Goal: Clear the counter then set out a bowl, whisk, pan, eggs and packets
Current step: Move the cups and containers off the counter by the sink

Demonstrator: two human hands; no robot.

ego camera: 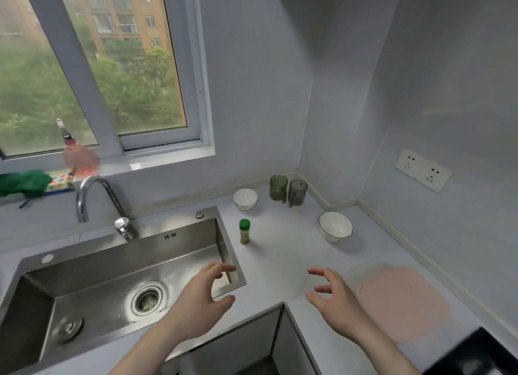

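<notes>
- Pale grey counter [280,251] wraps a corner beneath a window, with a steel sink [117,268] set into it on our left and a curved tap [92,198] behind the basin
- We hold our left hand [196,299] over the sink's near right corner and our right hand [333,299] over the bare counter, both with fingers spread and loosely curved, gripping nothing; we judge they are poised to reach for the clutter ahead
- Still to clear, as we read it: a green-capped spice jar [244,231] upright just beside the sink rim, a small white bowl [245,198] near the back wall, a green tumbler [278,187] and a grey tumbler [297,192] side by side in the corner
- A larger white bowl with a dark rim [335,226] sits further right, well apart from our hands; it may serve as the task's bowl
- A pink mat [403,299] lies flat just right of our right hand
- No whisk, pan, eggs or packets show yet
</notes>
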